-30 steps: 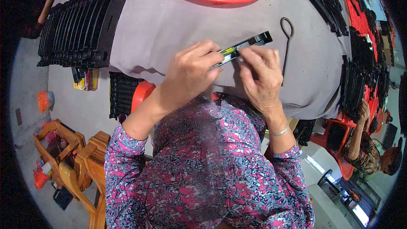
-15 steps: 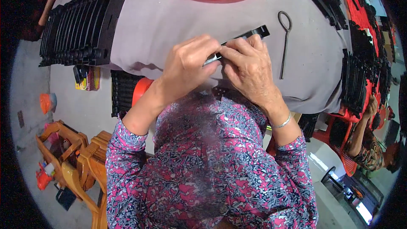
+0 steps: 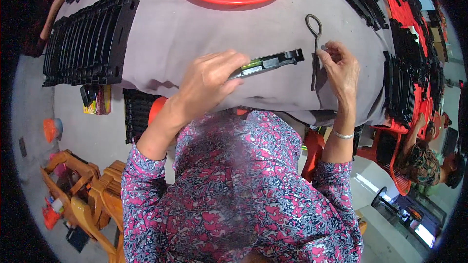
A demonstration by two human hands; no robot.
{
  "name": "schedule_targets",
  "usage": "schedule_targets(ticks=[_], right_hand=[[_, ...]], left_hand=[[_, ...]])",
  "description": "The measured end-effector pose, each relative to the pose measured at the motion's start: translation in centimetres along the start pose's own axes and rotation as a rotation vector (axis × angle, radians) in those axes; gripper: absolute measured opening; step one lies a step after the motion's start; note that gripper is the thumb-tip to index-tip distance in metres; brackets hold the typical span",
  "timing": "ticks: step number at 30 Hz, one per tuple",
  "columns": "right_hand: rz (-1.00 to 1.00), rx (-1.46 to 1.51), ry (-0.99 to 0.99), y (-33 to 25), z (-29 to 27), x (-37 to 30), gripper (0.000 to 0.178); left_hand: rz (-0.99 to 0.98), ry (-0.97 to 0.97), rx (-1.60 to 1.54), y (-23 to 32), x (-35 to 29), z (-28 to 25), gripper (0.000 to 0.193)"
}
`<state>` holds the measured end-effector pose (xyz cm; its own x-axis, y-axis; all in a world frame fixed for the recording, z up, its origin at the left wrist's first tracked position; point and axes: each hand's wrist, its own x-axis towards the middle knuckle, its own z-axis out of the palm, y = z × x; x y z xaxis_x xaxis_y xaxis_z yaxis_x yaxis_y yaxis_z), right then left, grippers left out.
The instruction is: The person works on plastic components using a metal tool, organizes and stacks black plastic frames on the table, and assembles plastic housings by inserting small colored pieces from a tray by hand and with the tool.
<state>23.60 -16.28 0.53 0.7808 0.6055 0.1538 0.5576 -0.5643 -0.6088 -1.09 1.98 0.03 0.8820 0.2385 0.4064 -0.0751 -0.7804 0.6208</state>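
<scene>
the left hand (image 3: pixel 209 75) gripped a black bar (image 3: pixel 275 62) with a yellow-green vial (image 3: pixel 252 64), tilted slightly, over the near part of the grey surface (image 3: pixel 190 34). the right hand (image 3: pixel 342 75) was curled beside a looped metal rod (image 3: pixel 317 42); whether it pinched it, i could not tell. a red tray (image 3: pixel 233 0) lay beyond.

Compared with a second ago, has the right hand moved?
Yes, rightward. Judged against the rod on the table, the right hand was on its left, at the black part; now it is mostly on the rod's right.
</scene>
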Motion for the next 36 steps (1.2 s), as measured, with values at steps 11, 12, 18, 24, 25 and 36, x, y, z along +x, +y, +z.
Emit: schedule_targets(ticks=[11, 12, 18, 24, 25, 36], right_hand=[[-0.063, -0.177, 0.016, -1.9, 3.0, 3.7, 0.047], [-0.059, -0.195, 0.035, -2.0, 3.3, 4.1, 0.046], [-0.024, -0.004, -0.055, -1.7, 3.7, 6.5, 0.032], [-0.042, 0.227, -0.199, -2.3, 4.1, 6.4, 0.019], [-0.093, 0.124, -0.203, -2.8, 3.7, 6.1, 0.017], [-0.028, 1.215, -0.227, -7.3, -1.2, 2.5, 0.03]], left_hand=[[-0.024, -0.029, 0.032, 0.3, 0.2, -0.2, 0.048], [-0.012, -0.018, 0.037, 0.2, 0.1, -0.2, 0.048], [0.03, 0.02, -0.002, -0.2, 0.1, 0.2, 0.048], [0.06, 0.035, -0.009, -0.4, 0.2, 0.4, 0.046], [0.056, 0.037, -0.009, -0.4, 0.2, 0.4, 0.046], [0.053, 0.027, -0.012, -0.6, 0.2, 0.5, 0.041]])
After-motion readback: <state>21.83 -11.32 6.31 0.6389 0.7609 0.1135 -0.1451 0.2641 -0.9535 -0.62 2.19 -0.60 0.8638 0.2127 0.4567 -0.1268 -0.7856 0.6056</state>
